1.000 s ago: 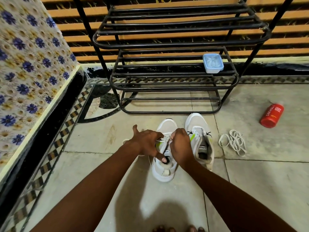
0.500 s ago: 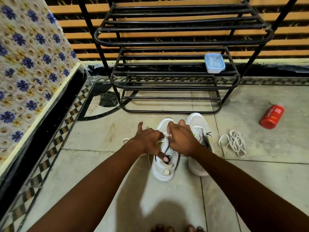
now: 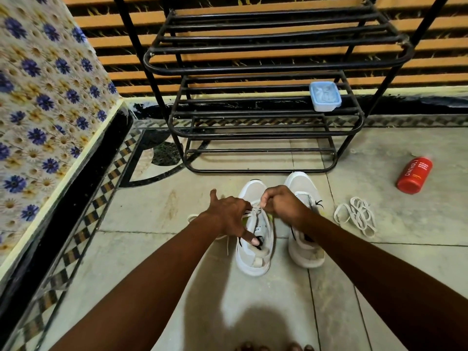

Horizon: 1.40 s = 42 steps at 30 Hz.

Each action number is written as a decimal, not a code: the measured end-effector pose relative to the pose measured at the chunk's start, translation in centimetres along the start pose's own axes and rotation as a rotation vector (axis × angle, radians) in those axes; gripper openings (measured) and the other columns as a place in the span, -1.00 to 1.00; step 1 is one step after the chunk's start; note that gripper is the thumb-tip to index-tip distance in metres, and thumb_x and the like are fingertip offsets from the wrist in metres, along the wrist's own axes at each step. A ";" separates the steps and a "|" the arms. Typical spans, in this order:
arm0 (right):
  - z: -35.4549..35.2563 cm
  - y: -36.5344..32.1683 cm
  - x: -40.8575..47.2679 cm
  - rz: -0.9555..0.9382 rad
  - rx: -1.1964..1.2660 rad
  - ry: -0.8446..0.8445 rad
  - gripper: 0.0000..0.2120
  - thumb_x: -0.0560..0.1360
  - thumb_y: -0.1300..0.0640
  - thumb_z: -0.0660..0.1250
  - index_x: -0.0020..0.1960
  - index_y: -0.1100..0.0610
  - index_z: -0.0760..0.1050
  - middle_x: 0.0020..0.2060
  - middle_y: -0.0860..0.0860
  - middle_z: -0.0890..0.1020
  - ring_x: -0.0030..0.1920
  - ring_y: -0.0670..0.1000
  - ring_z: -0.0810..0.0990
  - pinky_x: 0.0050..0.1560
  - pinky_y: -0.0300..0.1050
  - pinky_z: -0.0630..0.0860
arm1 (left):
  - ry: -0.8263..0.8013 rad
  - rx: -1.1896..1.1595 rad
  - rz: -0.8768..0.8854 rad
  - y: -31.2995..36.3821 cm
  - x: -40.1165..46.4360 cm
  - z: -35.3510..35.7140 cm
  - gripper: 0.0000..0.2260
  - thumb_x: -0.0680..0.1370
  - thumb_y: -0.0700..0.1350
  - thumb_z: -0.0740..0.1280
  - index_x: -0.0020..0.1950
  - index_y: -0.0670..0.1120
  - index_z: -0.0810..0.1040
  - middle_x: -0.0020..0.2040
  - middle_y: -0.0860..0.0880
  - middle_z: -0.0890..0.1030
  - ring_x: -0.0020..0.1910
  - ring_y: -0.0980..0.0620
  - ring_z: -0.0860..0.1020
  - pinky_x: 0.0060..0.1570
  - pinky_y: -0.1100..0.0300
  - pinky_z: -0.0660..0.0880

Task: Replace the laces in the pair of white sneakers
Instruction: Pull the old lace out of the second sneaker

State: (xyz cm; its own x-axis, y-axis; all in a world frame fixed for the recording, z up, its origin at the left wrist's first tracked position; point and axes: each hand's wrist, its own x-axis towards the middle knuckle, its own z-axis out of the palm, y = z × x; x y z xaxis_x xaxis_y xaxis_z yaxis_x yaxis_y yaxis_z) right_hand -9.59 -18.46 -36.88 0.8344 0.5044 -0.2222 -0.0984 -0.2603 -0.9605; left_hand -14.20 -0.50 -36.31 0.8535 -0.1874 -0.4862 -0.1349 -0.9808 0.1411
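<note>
Two white sneakers stand side by side on the tiled floor, toes toward the rack. Over the left sneaker (image 3: 254, 259) my left hand (image 3: 229, 215) rests on the tongue, its index finger pointing into the shoe opening. My right hand (image 3: 282, 205) pinches the white lace (image 3: 256, 208) at the upper eyelets of that shoe. The right sneaker (image 3: 305, 252) is partly hidden under my right forearm. A loose bundle of white laces (image 3: 355, 216) lies on the floor to the right of the pair. A bit of lace trails out left of my left wrist.
A black metal shoe rack (image 3: 258, 105) stands just behind the sneakers, with a small blue lidded box (image 3: 325, 96) on a shelf. A red bottle (image 3: 414, 174) lies on the floor at the right. A floral-covered bed edge (image 3: 45, 110) runs along the left.
My right hand has moved up from the middle of the left sneaker's lacing to its upper eyelets, pulling the lace. My left hand has stayed on the tongue.
</note>
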 end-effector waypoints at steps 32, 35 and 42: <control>-0.4 -2.4 -4.1 0.127 0.363 0.196 -0.83 0.60 0.38 0.21 -0.09 0.26 0.53 -0.39 0.04 0.42 -0.52 -0.12 0.30 -0.56 -0.32 0.19 | 0.065 0.080 -0.003 0.3 0.9 1.5 -0.02 0.18 0.62 0.37 0.44 0.08 0.42 0.33 0.11 0.53 0.32 -0.05 0.53 0.29 -0.34 0.11; -0.2 -1.9 -4.1 0.009 0.222 0.165 -0.82 0.67 0.31 0.13 -0.07 0.24 0.44 -0.35 0.10 0.48 -0.47 -0.08 0.34 -0.51 -0.24 0.24 | 0.055 0.068 -0.008 0.3 0.8 1.5 0.00 0.17 0.63 0.36 0.47 0.09 0.39 0.35 0.12 0.51 0.34 -0.04 0.52 0.31 -0.38 0.12; 0.5 -0.2 -3.0 -0.211 -0.885 -0.029 -0.79 0.57 0.21 0.24 0.12 0.11 0.23 -0.31 0.10 0.52 -0.24 0.23 0.50 -0.23 0.03 0.42 | 0.068 0.067 -0.013 0.5 0.7 1.4 -0.06 0.18 0.60 0.40 0.40 0.08 0.44 0.28 0.12 0.54 0.28 -0.04 0.54 0.26 -0.28 0.14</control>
State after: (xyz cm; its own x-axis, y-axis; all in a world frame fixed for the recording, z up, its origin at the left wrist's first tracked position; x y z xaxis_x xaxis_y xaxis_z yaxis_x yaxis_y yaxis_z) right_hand -12.38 -19.57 -36.12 0.7727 0.6306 -0.0722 0.5171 -0.6914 -0.5045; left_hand -14.36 -1.24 -37.81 0.8874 -0.1732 -0.4272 -0.1555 -0.9849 0.0761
